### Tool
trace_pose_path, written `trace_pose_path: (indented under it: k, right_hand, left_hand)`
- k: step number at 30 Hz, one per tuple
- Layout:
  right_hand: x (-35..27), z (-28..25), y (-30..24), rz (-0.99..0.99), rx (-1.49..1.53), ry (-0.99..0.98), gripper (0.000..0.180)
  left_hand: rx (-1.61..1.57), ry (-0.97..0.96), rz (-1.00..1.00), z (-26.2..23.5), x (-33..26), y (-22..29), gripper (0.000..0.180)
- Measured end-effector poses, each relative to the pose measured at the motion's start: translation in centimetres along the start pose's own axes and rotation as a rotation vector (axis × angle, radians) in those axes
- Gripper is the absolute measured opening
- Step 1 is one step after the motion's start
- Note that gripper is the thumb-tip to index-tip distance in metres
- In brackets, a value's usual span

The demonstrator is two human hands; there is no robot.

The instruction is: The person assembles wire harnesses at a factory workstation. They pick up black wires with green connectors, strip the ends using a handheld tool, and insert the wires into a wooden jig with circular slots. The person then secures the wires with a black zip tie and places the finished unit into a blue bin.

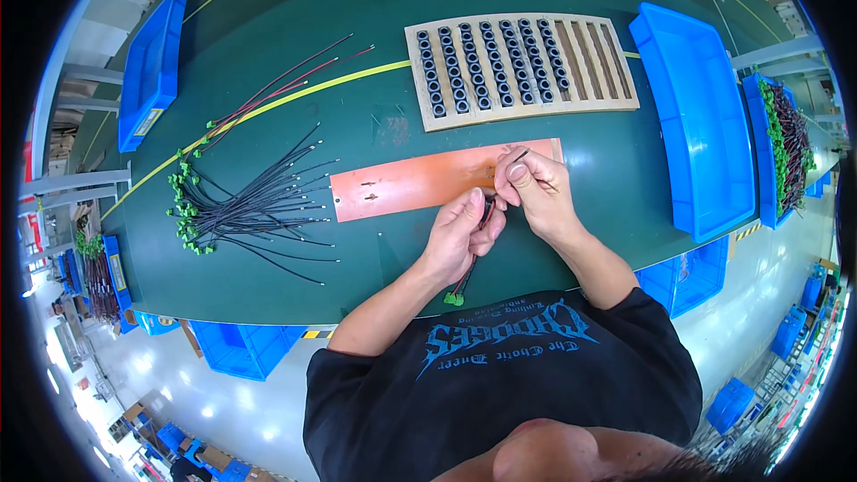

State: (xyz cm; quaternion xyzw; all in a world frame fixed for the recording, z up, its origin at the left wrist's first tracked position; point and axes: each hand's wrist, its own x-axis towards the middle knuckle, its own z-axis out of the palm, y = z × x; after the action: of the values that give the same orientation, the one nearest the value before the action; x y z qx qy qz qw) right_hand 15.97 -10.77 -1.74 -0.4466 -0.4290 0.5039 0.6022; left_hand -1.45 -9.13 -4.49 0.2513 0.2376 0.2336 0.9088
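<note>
My left hand (460, 236) pinches a red-and-black wire pair (470, 268) that hangs down to a green connector (454, 299) near the table's front edge. My right hand (536, 189) meets it from the right and grips the wire's upper end, whose thin dark tip (520, 155) sticks up above the fingers. Both hands are over the right end of an orange mat (411, 186) on the green table (357, 116). Behind the mat lies a slatted wooden tray (589, 58) with rows of small black ring cores (486, 62).
A bundle of black wires with green connectors (245, 210) lies left of the mat, and a few red wires (277, 89) lie behind it. A large blue bin (701, 116) stands at the right, another blue bin (152, 67) at the far left. More blue bins stand on the floor.
</note>
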Motion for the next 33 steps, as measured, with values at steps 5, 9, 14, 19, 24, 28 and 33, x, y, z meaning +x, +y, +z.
trace_pose_path:
  k: [5,9,14,19,24,28,33]
  right_hand:
    - [-0.2,0.6,1.0,0.196,0.173,0.161,0.036]
    - [0.9,0.3,-0.3,0.347,0.231,0.124,0.035]
    - [1.3,-1.1,-0.3,0.356,0.328,0.089,0.031]
    - [1.1,-1.0,0.4,0.268,0.256,0.168,0.031]
    - [1.1,-1.5,-0.1,0.227,0.158,0.168,0.033]
    - [0.9,-1.7,0.0,0.219,0.155,0.161,0.032]
    - [0.6,-1.5,0.2,0.181,0.155,0.201,0.029]
  left_hand:
    - [0.017,-0.054,-0.031,1.0,-0.5,-1.4,0.045]
    - [0.060,-0.050,0.055,0.9,-0.7,-1.3,0.042]
    - [0.057,-0.056,0.034,0.5,-0.4,-1.6,0.034]
    - [0.049,-0.044,0.069,0.3,-0.3,-1.6,0.031]
    - [0.087,-0.045,0.056,0.4,-0.4,-1.7,0.030]
    - [0.192,-0.062,0.070,0.6,-0.6,-1.8,0.030]
    - [0.267,-0.010,0.098,1.2,-0.4,-1.3,0.034]
